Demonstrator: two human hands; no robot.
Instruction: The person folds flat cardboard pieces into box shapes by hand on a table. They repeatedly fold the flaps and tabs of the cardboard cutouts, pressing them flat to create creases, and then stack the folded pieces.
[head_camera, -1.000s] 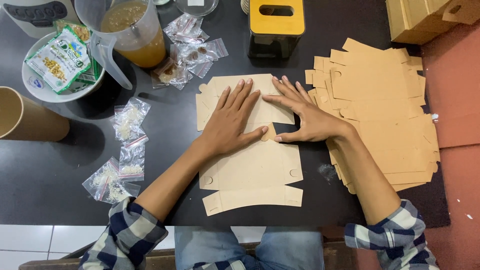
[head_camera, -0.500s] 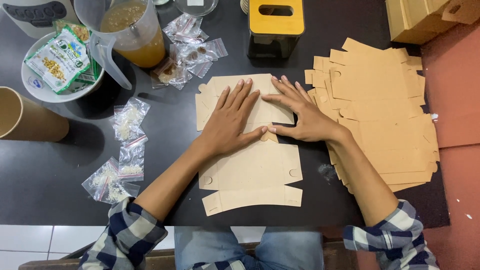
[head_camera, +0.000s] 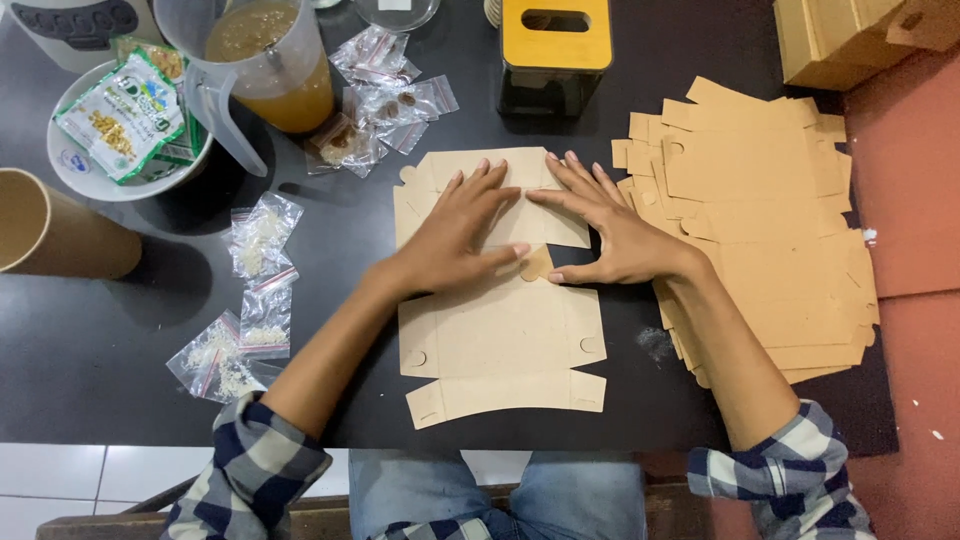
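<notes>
Flat cardboard box blank (head_camera: 500, 335) lies centre on dark surface (head_camera: 150, 330). Left hand (head_camera: 460, 235) and right hand (head_camera: 610, 230), fingers spread, press flat on its far half; near half uncovered. Holding nothing.

A jug of amber drink (head_camera: 270, 70) stands far left on the dark tabletop (head_camera: 120, 340), beside a bowl of snack packets (head_camera: 125, 125); small clear bags (head_camera: 250, 290) lie near left; a yellow-lidded box (head_camera: 555, 50) stands far centre.
</notes>
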